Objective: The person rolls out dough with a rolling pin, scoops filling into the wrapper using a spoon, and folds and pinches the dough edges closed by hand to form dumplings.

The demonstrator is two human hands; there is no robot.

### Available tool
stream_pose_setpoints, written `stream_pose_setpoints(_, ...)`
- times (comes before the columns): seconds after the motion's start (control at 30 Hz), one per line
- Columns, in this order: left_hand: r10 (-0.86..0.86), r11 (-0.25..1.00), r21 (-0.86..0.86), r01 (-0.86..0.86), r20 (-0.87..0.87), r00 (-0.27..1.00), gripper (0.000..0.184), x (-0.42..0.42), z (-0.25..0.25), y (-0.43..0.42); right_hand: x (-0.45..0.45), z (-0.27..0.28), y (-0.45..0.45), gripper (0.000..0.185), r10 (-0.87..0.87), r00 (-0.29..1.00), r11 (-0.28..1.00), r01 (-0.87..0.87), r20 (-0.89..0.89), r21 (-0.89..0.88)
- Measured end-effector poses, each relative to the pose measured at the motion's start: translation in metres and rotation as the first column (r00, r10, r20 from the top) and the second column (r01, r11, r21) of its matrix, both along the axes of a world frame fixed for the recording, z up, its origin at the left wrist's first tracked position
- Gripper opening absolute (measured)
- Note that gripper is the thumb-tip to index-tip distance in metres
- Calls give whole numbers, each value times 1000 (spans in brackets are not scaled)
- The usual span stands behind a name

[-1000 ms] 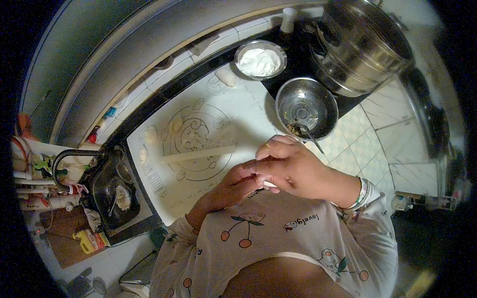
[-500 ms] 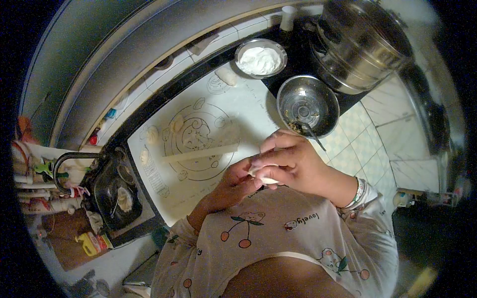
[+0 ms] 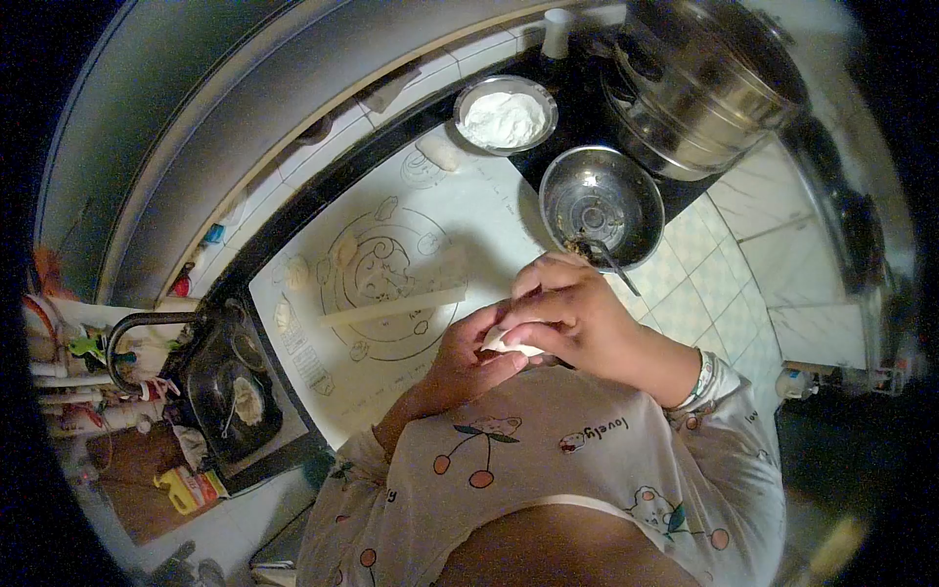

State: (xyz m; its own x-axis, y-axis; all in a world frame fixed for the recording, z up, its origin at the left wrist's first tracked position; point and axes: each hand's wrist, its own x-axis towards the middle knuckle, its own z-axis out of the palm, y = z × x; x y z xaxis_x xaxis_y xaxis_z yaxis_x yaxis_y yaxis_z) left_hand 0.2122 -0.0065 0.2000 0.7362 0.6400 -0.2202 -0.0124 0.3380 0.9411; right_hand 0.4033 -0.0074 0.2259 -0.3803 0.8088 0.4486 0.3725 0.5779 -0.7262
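A white piece of dough (image 3: 509, 344), folded like a dumpling, is pinched between my two hands in front of my chest. My left hand (image 3: 468, 354) cups it from the left, thumb along its lower edge. From the right, my right hand (image 3: 569, 311) presses on it with thumb and curled fingers, which hide its upper part. Beyond the hands lies a printed white kneading mat (image 3: 391, 377) with a pale rolling pin (image 3: 391, 307) across it. Close to the right hand stands a metal bowl (image 3: 597, 201) with a spoon (image 3: 618, 268) and traces of filling.
Small dough pieces (image 3: 284, 315) lie at the mat's left, and a longer dough lump (image 3: 439, 153) at its far edge. A bowl of flour (image 3: 504, 117) stands behind. A large steel steamer (image 3: 714, 93) is at back right, a black sink (image 3: 240, 416) with a faucet (image 3: 156, 318) at left.
My fingers have shifted slightly around the dough, and more of its white surface shows between the thumbs. The whole view has moved a little; the bowls and mat stay as they were.
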Motion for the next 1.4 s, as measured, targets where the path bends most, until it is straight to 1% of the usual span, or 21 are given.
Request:
stream_pose_setpoints(0.07,97,995,-30,-95,99,990,52,1,-9,-4,3,10,-3,13,-78,997,997,78,12,-21)
stream_pose_setpoints(0.1,146,989,-49,-140,149,978,53,2,-13,-6,5,8,-2,14,-60,998,998,61,30,-30)
stream_pose_setpoints(0.17,145,988,31,-148,83,986,54,4,-16,-7,11,3,-1,17,-24,998,998,27,66,-48)
stream_pose_setpoints(0.27,138,982,129,-140,28,990,55,5,-16,-5,8,-5,0,21,-12,998,1000,12,64,-2)
stream_pose_setpoints(0.37,125,963,241,-123,9,992,54,5,-20,1,6,6,-2,18,-100,995,995,100,22,-25)
stream_pose_setpoints(0.4,121,952,282,-118,6,993,54,4,-22,2,8,5,-2,17,-105,994,994,106,15,-39)
stream_pose_setpoints(0.5,209,975,46,-216,120,970,53,5,-24,-5,15,-3,-3,14,-101,995,993,101,8,-67)
stream_pose_setpoints(0.57,193,964,179,-199,53,980,52,4,-24,-4,15,-8,-1,14,-65,998,995,65,12,-71)
stream_pose_setpoints(0.6,187,952,244,-186,18,982,52,3,-24,-3,15,-8,-2,14,-72,997,996,74,36,-56)
stream_pose_setpoints(0.67,200,958,202,-203,34,979,52,4,-21,-4,13,-5,-3,14,-90,992,995,93,84,-24)
stream_pose_setpoints(0.77,201,967,145,-211,76,977,51,4,-21,-5,12,-11,-4,14,-97,995,995,98,15,-32)
stream_pose_setpoints(0.87,172,975,128,-183,95,980,51,4,-18,-1,11,-12,-7,13,-187,978,980,179,-97,-92)
stream_pose_setpoints(0.9,157,977,129,-169,97,983,50,4,-17,0,14,-12,-8,13,-164,983,982,156,-79,-103)
stream_pose_setpoints(1.0,185,972,131,-194,84,979,50,1,-21,-4,21,-15,-7,15,-113,993,987,107,-46,-119)
stream_pose_setpoints(1.1,183,978,72,-194,136,974,51,2,-18,-4,22,-18,-6,17,-103,993,990,97,-50,-99)
stream_pose_setpoints(1.17,179,975,116,-190,98,979,51,1,-27,-3,22,-20,-6,18,-98,993,992,93,-62,-84)
stream_pose_setpoints(1.2,178,972,138,-188,79,981,51,0,-28,-2,21,-18,-6,17,-118,990,988,109,-75,-108)
stream_pose_setpoints(1.3,211,976,12,-218,203,956,52,3,-19,-2,19,-12,-9,16,-162,980,971,138,-113,-193)
stream_pose_setpoints(1.37,191,978,42,-204,210,959,52,2,-22,0,22,-14,-10,16,-178,974,955,136,-142,-264)
stream_pose_setpoints(1.4,181,979,57,-197,213,960,52,1,-23,1,23,-16,-9,15,-164,977,959,126,-135,-252)
